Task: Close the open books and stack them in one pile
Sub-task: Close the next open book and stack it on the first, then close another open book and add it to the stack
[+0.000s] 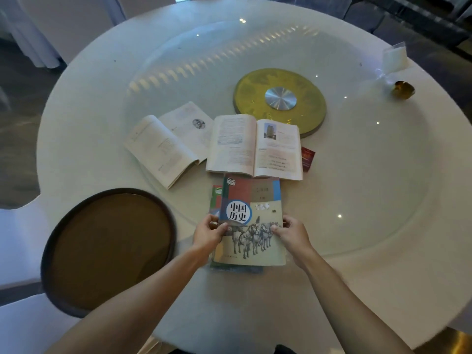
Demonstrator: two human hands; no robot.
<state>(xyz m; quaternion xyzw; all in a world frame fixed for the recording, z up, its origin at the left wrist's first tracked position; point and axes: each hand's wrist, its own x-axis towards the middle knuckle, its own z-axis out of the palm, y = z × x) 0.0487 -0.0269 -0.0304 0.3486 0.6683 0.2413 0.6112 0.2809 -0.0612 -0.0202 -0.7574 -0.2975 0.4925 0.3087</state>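
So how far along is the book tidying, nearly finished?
About halfway. A closed book with horses on its cover already lies on another closed book, starting the pile. The left hand and right hand grip that top book by its sides, apparently squaring it. Left to do: two open books, the left one and the middle one, need closing and stacking.

Big round white table (84,129) with a glass top. On it: two open books (254,146) (169,143) side by side, a pile of shut books (251,221) nearer, a small red card (307,158), a round brown tray (109,251), a gold disc (279,100).
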